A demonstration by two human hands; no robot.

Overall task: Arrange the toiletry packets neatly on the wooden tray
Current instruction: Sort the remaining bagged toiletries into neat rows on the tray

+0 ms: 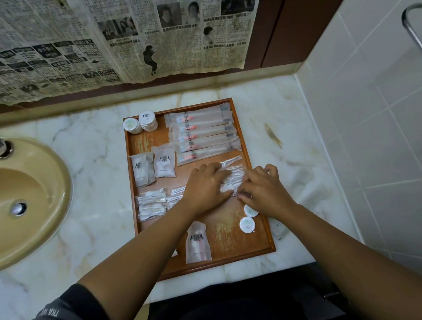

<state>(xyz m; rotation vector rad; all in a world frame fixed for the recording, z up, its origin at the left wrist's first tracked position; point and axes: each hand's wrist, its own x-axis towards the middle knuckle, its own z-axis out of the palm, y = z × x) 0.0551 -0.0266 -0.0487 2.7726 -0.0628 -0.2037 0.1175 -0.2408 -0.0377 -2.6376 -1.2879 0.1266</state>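
While the left hand (206,184) presses flat-fingered on the clear packets (233,173) and the right hand (263,188) grips their edge with curled fingers, toothbrush sachets (203,133) lie beyond both hands, cotton-bud packets (151,205) left of them and round soaps (247,224) nearer the right wrist, all on the wooden tray (259,246) upon the marble worktop (93,147).

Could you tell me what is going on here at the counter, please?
A person is arranging toiletries on the wooden tray beside the sink. The left grip presses flat on a pile of clear packets, and the right grip pinches its edge. Toothbrush packets already lie stacked at the back; one pouch and two round packets lie loose in front.
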